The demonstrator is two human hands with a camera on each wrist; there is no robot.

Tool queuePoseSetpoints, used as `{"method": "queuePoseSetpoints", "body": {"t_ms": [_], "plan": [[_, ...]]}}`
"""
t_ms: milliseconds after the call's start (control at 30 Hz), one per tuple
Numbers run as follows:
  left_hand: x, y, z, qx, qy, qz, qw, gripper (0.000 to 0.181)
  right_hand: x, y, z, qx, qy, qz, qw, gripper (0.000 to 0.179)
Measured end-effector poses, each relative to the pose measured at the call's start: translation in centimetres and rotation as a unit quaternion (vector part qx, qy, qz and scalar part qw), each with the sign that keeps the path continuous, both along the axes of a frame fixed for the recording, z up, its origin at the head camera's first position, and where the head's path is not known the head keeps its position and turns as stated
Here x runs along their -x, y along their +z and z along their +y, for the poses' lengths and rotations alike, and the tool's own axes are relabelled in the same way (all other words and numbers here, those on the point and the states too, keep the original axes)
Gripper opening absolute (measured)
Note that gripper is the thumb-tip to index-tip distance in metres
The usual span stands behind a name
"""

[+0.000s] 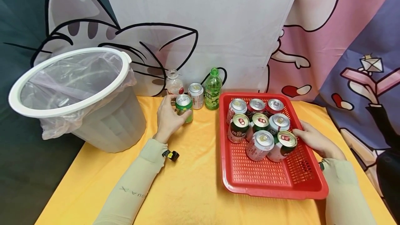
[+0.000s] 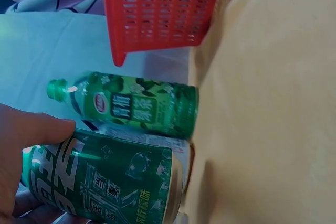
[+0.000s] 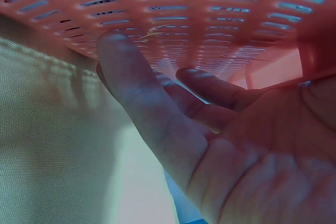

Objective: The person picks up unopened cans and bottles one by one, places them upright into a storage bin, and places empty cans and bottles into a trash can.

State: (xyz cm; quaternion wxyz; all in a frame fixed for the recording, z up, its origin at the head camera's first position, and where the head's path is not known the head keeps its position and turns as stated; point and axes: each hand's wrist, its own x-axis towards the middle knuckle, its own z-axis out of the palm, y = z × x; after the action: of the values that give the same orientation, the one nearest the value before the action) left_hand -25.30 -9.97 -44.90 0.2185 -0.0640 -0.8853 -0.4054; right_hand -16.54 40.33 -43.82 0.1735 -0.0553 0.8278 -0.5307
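At the left of the frame, a large translucent grey plastic bin point(image 1: 115, 127) with a white rim stands on the desk point(image 1: 184, 186), which is spread with yellow cloth. A thin clear plastic bag point(image 1: 56, 129) lines it and hangs over the rim, probably so that the liner cannot slip inside.

Left of centre, the person's left hand point(image 1: 168, 117) reaches up the frame and holds a green aluminium drinks can point(image 1: 184, 108) between thumb and fingers. The grip is on the can's side, which leaves the silver lid uncovered; it looks suited to carrying the can upright. Whether its base touches the desk is hard to tell.

Just behind, in a row along the pale cloth backdrop point(image 1: 243, 34), stand a clear plastic bottle point(image 1: 173, 82), partly hidden by the hand, then a white and silver can point(image 1: 196, 94), then a green plastic bottle point(image 1: 213, 91) with a leafy label. All are upright.

Right of centre sits a red rectangular plastic basket point(image 1: 259, 192) with slotted walls. Eight upright drinks cans point(image 1: 261, 143), some white, some red, some dark green, crowd its upper part, while its lower part is bare. Standing them close together likely helps keep them from toppling.

At the right, the person's right hand point(image 1: 317, 141) grips the basket's right edge, its fingers under the slotted plastic, seemingly to steady it.
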Motion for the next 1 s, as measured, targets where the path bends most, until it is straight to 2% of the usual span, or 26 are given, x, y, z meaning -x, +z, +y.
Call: {"method": "queuePoseSetpoints", "body": {"t_ms": [233,600,800,1000], "plan": [[-0.9,1.3,0.8,-0.019,-0.036,0.014,0.9991,0.073,-0.1,-0.1,0.1,-0.002,-0.003,-0.004,1.0,0.054],[-3.1,4.0,2.2,-0.051,-0.102,0.047,0.9923,0.073,-0.1,-0.2,0.3,-0.002,-0.006,0.001,1.0,0.051],[-4.8,5.4,3.0,-0.072,-0.148,0.064,0.9844,0.074,-0.1,-0.3,0.3,-0.002,-0.007,0.001,1.0,0.05],[-6.6,6.5,3.9,-0.087,-0.2,0.089,0.9718,0.073,-0.1,-0.4,0.3,0.002,-0.006,0.002,1.0,0.051]]}}
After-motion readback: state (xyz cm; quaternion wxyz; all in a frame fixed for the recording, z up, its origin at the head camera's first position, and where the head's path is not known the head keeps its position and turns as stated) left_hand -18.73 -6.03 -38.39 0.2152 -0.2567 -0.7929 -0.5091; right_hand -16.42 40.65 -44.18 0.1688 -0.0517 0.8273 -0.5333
